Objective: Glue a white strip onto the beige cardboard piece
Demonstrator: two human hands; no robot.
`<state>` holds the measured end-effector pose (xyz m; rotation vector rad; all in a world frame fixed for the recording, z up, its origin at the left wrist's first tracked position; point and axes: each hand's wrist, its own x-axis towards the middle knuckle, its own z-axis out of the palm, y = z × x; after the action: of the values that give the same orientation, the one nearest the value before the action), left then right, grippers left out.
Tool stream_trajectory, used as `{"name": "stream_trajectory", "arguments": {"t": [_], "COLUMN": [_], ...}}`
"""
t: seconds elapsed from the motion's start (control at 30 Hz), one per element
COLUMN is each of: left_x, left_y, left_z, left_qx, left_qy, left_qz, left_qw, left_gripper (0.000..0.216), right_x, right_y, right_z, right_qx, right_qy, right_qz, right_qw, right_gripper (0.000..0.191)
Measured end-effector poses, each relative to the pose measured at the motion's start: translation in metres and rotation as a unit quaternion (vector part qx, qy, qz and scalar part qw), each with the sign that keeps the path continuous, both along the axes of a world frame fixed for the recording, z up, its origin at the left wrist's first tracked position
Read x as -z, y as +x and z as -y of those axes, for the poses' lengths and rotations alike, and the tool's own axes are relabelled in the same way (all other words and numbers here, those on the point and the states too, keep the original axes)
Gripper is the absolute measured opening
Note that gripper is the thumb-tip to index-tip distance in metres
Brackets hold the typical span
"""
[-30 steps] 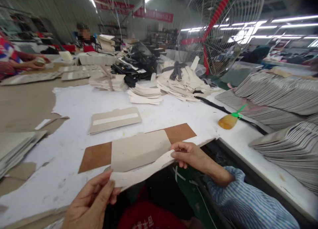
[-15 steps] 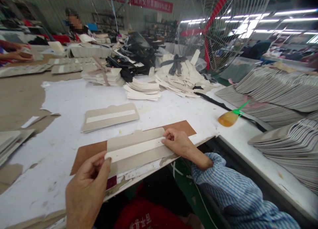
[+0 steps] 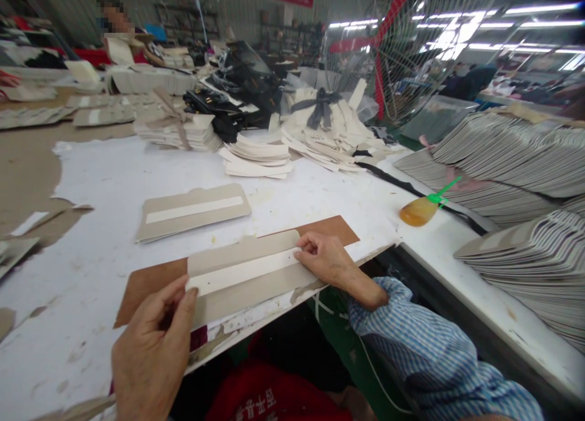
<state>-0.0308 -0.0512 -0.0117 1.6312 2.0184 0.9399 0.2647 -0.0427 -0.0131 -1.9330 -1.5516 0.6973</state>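
Observation:
A long white strip lies along the middle of a beige-grey panel near the table's front edge. My left hand pinches the strip's left end between thumb and forefinger. At the other end, the curled fingers of my right hand grip the strip beside the panel's right side. Under the panel is a brown board, showing at the left and at the back right. Just behind lies a small stack of similar panels, its top one bearing a white strip.
Cream strips are stacked at the back, by black items. A bottle of amber liquid with a green nozzle lies at the right, near large stacks of grey panels. A large fan stands behind. Another person sits at the far left.
The view has shifted slightly, so most things sit a little further left and higher. Both hands keep their hold on the strip's ends, with little visible movement against the panel.

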Motion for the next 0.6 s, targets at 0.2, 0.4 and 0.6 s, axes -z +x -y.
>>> {"name": "stream_trajectory", "arguments": {"t": [0.2,0.4,0.6], "left_x": [-0.0013,0.0003,0.0003], "left_y": [0.0026,0.0011,0.0021], "left_z": [0.0000,0.0007,0.0007], "left_qx": [0.018,0.032,0.036], "left_qy": [0.008,0.023,0.026], "left_qz": [-0.033,-0.053,-0.057], "left_qw": [0.999,0.998,0.997], "left_gripper": [0.039,0.040,0.041], "right_x": [0.0006,0.0019,0.0053], "right_y": [-0.0003,0.0005,0.0003], "right_z": [-0.0005,-0.0009,0.0000], "right_qx": [-0.001,0.000,0.003], "right_qy": [0.001,0.008,0.025], "right_qz": [-0.002,-0.010,-0.014], "right_qw": [1.000,1.000,1.000], "right_gripper": [0.006,0.006,0.006]}}
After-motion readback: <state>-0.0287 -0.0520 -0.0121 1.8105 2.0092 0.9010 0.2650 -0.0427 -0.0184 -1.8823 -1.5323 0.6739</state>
